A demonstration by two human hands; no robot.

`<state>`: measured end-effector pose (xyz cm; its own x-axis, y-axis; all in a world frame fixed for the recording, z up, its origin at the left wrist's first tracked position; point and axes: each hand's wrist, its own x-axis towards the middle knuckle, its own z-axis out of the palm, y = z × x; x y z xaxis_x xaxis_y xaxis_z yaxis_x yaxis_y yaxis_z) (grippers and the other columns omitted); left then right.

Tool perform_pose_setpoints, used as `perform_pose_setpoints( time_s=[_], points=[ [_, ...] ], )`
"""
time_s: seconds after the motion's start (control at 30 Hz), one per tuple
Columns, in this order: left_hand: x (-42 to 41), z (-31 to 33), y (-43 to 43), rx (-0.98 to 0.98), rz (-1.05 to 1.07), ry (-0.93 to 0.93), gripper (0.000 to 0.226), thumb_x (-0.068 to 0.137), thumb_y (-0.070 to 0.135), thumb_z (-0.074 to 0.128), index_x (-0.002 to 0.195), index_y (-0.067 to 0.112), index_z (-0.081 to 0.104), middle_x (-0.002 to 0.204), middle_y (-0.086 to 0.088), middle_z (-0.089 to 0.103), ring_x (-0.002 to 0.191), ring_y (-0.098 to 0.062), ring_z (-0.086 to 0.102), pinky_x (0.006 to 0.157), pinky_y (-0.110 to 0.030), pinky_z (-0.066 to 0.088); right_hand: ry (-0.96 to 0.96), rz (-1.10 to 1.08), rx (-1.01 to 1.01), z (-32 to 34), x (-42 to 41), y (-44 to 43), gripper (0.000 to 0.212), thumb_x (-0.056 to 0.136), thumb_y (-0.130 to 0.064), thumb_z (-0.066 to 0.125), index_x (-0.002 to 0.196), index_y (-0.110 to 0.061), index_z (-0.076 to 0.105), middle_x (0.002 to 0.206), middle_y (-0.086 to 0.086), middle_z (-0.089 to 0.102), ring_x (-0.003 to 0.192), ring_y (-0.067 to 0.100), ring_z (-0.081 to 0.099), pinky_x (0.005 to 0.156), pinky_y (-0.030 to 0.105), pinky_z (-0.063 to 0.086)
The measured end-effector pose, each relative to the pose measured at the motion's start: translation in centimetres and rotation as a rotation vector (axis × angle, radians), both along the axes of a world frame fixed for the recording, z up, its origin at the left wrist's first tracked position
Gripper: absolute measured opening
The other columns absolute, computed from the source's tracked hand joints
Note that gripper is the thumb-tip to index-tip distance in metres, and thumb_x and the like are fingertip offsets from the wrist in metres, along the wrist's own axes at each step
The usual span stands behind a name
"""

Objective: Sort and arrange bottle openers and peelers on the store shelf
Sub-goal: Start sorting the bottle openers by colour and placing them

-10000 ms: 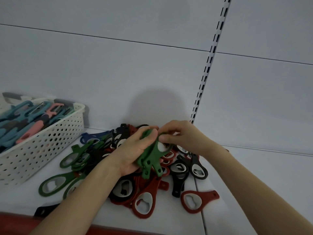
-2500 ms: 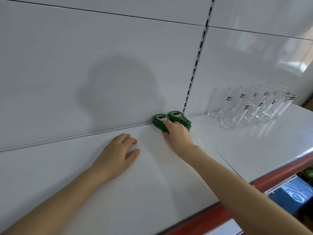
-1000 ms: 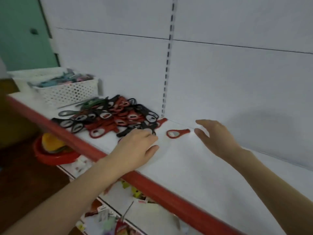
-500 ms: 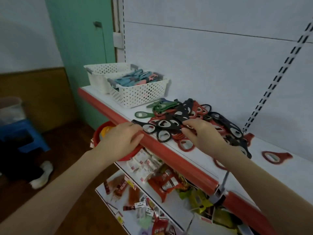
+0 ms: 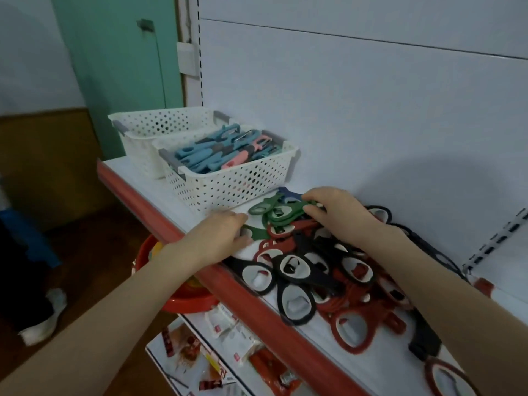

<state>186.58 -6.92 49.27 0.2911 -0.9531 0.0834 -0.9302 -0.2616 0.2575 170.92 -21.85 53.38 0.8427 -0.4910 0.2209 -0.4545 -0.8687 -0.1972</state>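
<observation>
Back at the pile of bottle openers (image 5: 328,270) after laying a green stack farther right on the shelf (image 5: 125,168); likely gathering more green. Pinching the green openers (image 5: 283,212) at the pile's far left with the right hand (image 5: 334,212), just beside the basket (image 5: 228,184) of peelers (image 5: 217,155). Touching another green opener (image 5: 255,232) with the left hand (image 5: 220,235); cannot tell whether gripped. Mind the red edge (image 5: 257,302), with black openers (image 5: 294,281) right against it and little bare room.

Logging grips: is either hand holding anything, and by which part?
Right hand pinches the green openers' handle ends. Left hand rests on a single green opener's ring end; grip unclear.
</observation>
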Motion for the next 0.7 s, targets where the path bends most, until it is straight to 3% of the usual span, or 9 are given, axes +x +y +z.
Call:
perform_pose_setpoints(
  time_s=[0.07, 0.13, 0.2, 0.27, 0.33, 0.43, 0.53, 0.6, 0.7],
  points=[
    [0.6, -0.1, -0.5, 0.007, -0.012, -0.025, 0.031, 0.090, 0.033, 0.055, 0.103, 0.004, 0.057, 0.090, -0.006, 0.051, 0.096, -0.024, 0.050, 0.073, -0.027, 0.031, 0.133, 0.002, -0.010, -0.2, 1.3, -1.1, 0.037, 0.096, -0.022, 0.047, 0.131, -0.009, 0.049, 0.132, 0.010, 0.053, 0.122, 0.025, 0.047, 0.100, 0.030, 0.033],
    [1.0, 0.0, -0.7, 0.012, -0.022, -0.062, 0.034, 0.089, 0.036, 0.056, 0.106, 0.007, 0.059, 0.096, -0.007, 0.053, 0.099, -0.023, 0.048, 0.076, -0.027, 0.029, 0.275, -0.001, -0.004, -0.5, 2.4, -1.9, 0.044, 0.095, -0.022, 0.049, 0.137, -0.012, 0.042, 0.139, 0.010, 0.047, 0.127, 0.025, 0.042, 0.104, 0.033, 0.032],
    [1.3, -0.1, -0.8, -0.002, -0.020, -0.068, 0.040, 0.086, 0.039, 0.059, 0.113, 0.009, 0.059, 0.102, -0.008, 0.049, 0.102, -0.023, 0.045, 0.080, -0.027, 0.030, 0.342, -0.021, 0.010, -0.7, 3.1, -2.5, 0.042, 0.093, -0.022, 0.052, 0.134, -0.015, 0.045, 0.134, 0.010, 0.051, 0.123, 0.026, 0.045, 0.101, 0.036, 0.035],
    [1.4, -0.2, -0.7, -0.098, -0.002, 0.038, 0.041, 0.085, 0.033, 0.063, 0.119, 0.011, 0.058, 0.103, -0.005, 0.043, 0.101, -0.021, 0.044, 0.082, -0.026, 0.034, 0.312, -0.050, 0.020, -0.5, 3.2, -2.7, 0.036, 0.090, -0.021, 0.056, 0.126, -0.014, 0.053, 0.126, 0.010, 0.056, 0.116, 0.027, 0.049, 0.097, 0.037, 0.039],
    [1.2, 0.0, -0.5, -0.261, -0.005, 0.157, 0.034, 0.085, 0.020, 0.064, 0.118, 0.011, 0.062, 0.098, -0.003, 0.042, 0.093, -0.015, 0.042, 0.074, -0.019, 0.031, 0.220, -0.072, 0.026, -0.3, 2.7, -2.7, 0.030, 0.089, -0.020, 0.058, 0.117, -0.011, 0.060, 0.118, 0.011, 0.060, 0.110, 0.026, 0.052, 0.094, 0.035, 0.040],
    [1.1, 0.5, -0.3, -0.508, -0.032, 0.235, 0.018, 0.082, 0.008, 0.067, 0.099, 0.008, 0.072, 0.086, -0.005, 0.055, 0.081, -0.016, 0.048, 0.068, -0.007, 0.032, -0.001, -0.128, 0.082, -0.1, 1.0, -2.5, 0.027, 0.087, -0.017, 0.061, 0.113, -0.011, 0.063, 0.114, 0.005, 0.061, 0.107, 0.022, 0.053, 0.086, 0.022, 0.036],
    [0.7, 1.3, -0.5, -0.679, -0.034, 0.391, 0.011, 0.079, 0.004, 0.069, 0.083, 0.012, 0.075, 0.072, 0.017, 0.060, 0.074, -0.002, 0.057, 0.068, -0.007, 0.039, -0.295, -0.164, 0.270, 0.9, -0.2, -1.0, 0.020, 0.084, -0.011, 0.066, 0.103, -0.016, 0.065, 0.101, -0.002, 0.063, 0.097, 0.016, 0.060, 0.090, 0.027, 0.045],
    [0.2, 2.0, -0.9, -0.738, -0.004, 0.604, 0.019, 0.080, 0.005, 0.067, 0.076, 0.022, 0.073, 0.066, 0.025, 0.062, 0.072, 0.006, 0.058, 0.067, -0.006, 0.043, -0.478, -0.109, 0.497, 1.8, -0.5, 0.8, 0.019, 0.082, -0.006, 0.067, 0.091, -0.022, 0.063, 0.093, -0.007, 0.065, 0.086, 0.004, 0.064, 0.083, 0.020, 0.051],
    [-0.6, 2.8, -1.9, -0.765, 0.074, 1.011, 0.027, 0.083, 0.005, 0.064, 0.073, 0.029, 0.068, 0.064, 0.018, 0.065, 0.060, 0.003, 0.057, 0.061, -0.017, 0.048, -0.546, -0.057, 0.694, 1.8, -0.4, 3.4, 0.024, 0.080, -0.005, 0.067, 0.085, -0.027, 0.062, 0.089, -0.010, 0.067, 0.075, -0.004, 0.065, 0.071, 0.009, 0.049]
  ],
)
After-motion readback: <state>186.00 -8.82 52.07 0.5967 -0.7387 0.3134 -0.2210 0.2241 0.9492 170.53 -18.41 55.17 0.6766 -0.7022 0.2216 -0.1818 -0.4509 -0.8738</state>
